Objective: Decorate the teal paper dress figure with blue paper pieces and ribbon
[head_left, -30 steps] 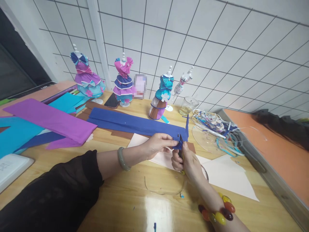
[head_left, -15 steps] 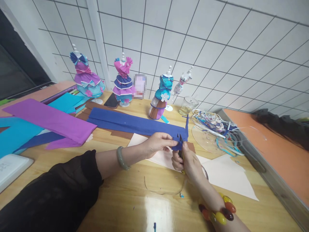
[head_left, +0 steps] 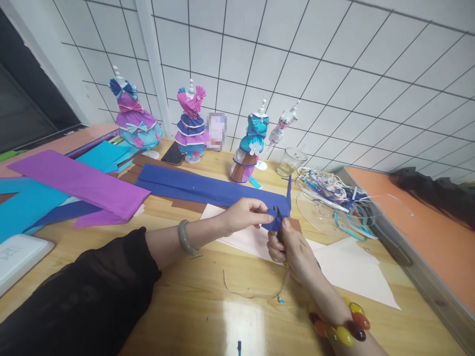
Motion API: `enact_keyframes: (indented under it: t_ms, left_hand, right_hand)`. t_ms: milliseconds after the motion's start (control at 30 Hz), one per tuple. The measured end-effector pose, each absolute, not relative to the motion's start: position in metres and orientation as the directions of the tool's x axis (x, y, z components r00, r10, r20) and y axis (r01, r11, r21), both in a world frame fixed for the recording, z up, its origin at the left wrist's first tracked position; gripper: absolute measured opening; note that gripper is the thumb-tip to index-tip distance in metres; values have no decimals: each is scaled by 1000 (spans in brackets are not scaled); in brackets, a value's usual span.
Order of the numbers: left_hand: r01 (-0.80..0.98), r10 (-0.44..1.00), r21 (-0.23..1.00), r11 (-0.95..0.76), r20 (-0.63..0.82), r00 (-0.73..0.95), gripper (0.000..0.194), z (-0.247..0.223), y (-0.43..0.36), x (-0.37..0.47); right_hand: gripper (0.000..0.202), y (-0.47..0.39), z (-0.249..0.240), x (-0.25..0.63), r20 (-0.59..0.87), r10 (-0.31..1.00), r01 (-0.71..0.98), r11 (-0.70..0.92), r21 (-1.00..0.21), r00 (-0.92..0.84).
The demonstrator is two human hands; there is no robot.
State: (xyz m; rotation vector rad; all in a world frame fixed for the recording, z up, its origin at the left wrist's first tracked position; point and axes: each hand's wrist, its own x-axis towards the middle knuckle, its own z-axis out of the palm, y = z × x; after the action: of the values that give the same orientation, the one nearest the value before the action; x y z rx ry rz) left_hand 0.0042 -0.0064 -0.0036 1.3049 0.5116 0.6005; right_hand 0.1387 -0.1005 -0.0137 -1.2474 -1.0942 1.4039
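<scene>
I pinch a small blue piece between the thumb and fingers of my left hand, while my right hand is curled around the scissors, its thumb up close by the piece; whether the thumb presses on it I cannot tell. The blades point away from me, right at the piece, which I have up over the near right end of the long blue strip. Beyond my hands stands a clear glass; pale yellow shows low in it, though I cannot tell whether that is liquid or the table seen through. Just beside it a clear plate carries a tangle of ribbons, blue, white and teal, with tiny clear bits lying nearer me. Along my right runs a grey-walled tray, orange inside, black cloth at its far end
</scene>
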Motion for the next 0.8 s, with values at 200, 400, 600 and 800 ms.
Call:
enact_keyframes:
  t_ms: [200, 400, 600, 800]
  left_hand:
    - [-123, 658, 983, 133, 5, 753, 28, -4, -5, 4]
    - [-135, 659, 982, 133, 14, 752, 27, -3, -6, 4]
    - [-152, 665, 975, 159, 8, 747, 26, -4, -8, 5]
    - [-153, 662, 972, 178, -3, 750, 26, -3, -10, 4]
  right_hand:
    - [51, -100, -13, 138, -158, 986, -90, -162, -983, -51]
    - [52, -101, -12, 138, -155, 987, -68, -158, -985, -45]
    - [52, -101, -14, 139, -135, 990, -30, -137, -990, -50]
    - [52, -102, -14, 138, -131, 991, -26, -132, -991, -40]
